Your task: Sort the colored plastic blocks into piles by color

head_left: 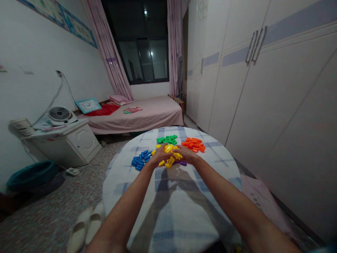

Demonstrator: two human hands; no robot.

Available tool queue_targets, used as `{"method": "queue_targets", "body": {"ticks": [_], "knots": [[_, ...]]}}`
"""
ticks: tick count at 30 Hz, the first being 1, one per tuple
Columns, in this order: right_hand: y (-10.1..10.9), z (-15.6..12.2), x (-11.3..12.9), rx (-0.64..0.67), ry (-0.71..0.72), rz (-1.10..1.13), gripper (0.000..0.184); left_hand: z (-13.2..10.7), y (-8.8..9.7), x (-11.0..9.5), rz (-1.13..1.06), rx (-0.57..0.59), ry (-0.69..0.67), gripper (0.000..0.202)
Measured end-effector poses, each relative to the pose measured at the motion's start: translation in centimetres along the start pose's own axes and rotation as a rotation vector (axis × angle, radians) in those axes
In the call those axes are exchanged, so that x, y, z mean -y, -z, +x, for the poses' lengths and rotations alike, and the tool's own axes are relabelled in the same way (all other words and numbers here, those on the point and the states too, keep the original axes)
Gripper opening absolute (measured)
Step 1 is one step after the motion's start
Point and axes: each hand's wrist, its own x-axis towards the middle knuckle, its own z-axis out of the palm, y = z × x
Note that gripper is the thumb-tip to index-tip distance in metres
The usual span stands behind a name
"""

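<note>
My left hand (158,155) and my right hand (186,154) reach to the far half of the round table, fingers curved in toward each other. Between them they clasp a bunch of small yellow plastic blocks (169,149), and more yellow pieces lie just below and around the fingers. A few purple blocks (183,163) show beneath my right hand, mostly hidden. Blue blocks (140,160) are heaped left of my left hand. Green blocks (167,140) lie beyond both hands, and orange blocks (194,144) sit to the right. The exact shape of the pieces is too small to tell.
A checked cloth covers the round table (168,218). Behind it stands a bed (155,109) with pink bedding. White wardrobes (276,105) line the right side. On the left are a cabinet (76,140) bearing a fan (60,114), a teal bin (31,174) and slippers (85,225).
</note>
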Motion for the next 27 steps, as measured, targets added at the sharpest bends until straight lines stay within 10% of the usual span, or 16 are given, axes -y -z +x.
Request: {"method": "queue_targets", "body": {"ticks": [7, 20, 27], "knots": [[1.3, 0.6, 2.8, -0.068, 0.019, 0.004, 0.057, 0.2, 1.3, -3.0, 0.094, -0.105, -0.054, 0.078], [3.8, -1.4, -6.9, -0.451, -0.133, -0.178, 0.043, -3.9, 2.7, 6.5, 0.343, -0.340, 0.078, 0.045], [2.5, -5.2, -8.4, -0.278, 0.088, -0.595, 0.059, -11.5, 4.6, 8.6, 0.822, -0.249, -0.051, 0.058]]}}
